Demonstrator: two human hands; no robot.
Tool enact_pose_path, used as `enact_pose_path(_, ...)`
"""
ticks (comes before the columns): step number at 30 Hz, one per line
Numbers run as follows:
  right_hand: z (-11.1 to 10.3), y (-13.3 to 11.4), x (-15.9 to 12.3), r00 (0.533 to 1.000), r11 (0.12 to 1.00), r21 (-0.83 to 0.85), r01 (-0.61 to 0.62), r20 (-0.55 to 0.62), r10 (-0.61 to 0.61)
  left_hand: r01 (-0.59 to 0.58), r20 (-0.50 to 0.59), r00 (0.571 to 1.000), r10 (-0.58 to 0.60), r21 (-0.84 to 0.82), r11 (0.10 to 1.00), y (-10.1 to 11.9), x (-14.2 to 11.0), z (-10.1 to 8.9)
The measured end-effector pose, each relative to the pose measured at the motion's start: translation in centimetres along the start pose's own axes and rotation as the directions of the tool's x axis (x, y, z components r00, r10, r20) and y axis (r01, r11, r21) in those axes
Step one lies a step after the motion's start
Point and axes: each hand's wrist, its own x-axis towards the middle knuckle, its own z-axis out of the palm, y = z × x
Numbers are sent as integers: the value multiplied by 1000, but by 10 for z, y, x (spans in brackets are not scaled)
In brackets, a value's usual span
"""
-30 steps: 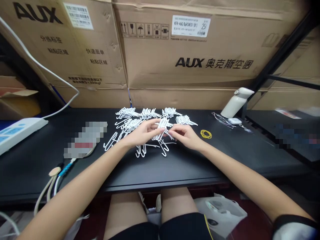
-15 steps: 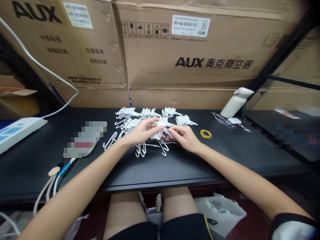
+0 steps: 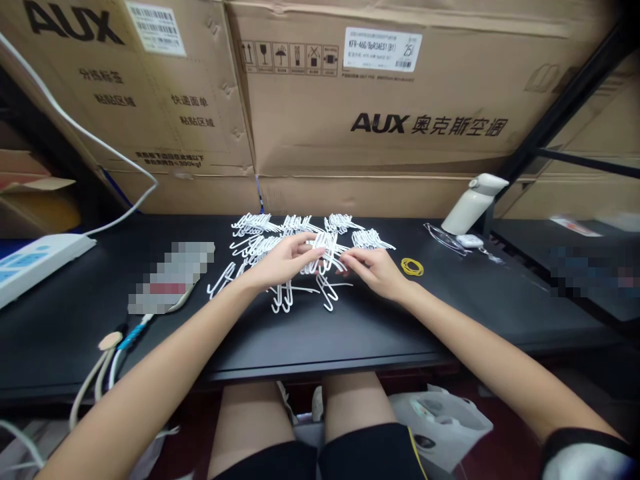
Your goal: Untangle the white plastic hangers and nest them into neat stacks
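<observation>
Above the black table [image 3: 300,340], my left hand [image 3: 280,260] is closed around a bunch of white hooks [image 3: 326,243]. My right hand [image 3: 373,270] pinches the straight ends at the right side of that bunch. Loose white hooks [image 3: 327,293] lie just below my hands, and a few more stick out under my left wrist. Behind my hands, white hooks rest in several heaps, among them a back left heap [image 3: 253,223] and a right heap [image 3: 370,240]. My fingers partly hide the bunch.
Yellow rubber bands [image 3: 412,267] lie right of my right hand. Farther right are glasses [image 3: 445,239], a white earphone case [image 3: 470,241] and a white bottle [image 3: 473,203]. At left lie a blurred-out phone [image 3: 173,277] with a cable and a power strip [image 3: 45,263]. Cardboard boxes [image 3: 380,153] stand behind.
The hooks in my left hand have shifted slightly and look more spread. My right hand has moved a little to the right, still at their ends.
</observation>
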Motion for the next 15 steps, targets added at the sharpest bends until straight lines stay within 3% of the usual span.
enact_pose_path(15,9,-6,-1,994,944,323,-74,-46,94,-52,52,997,54,-40,998,1,-1,8)
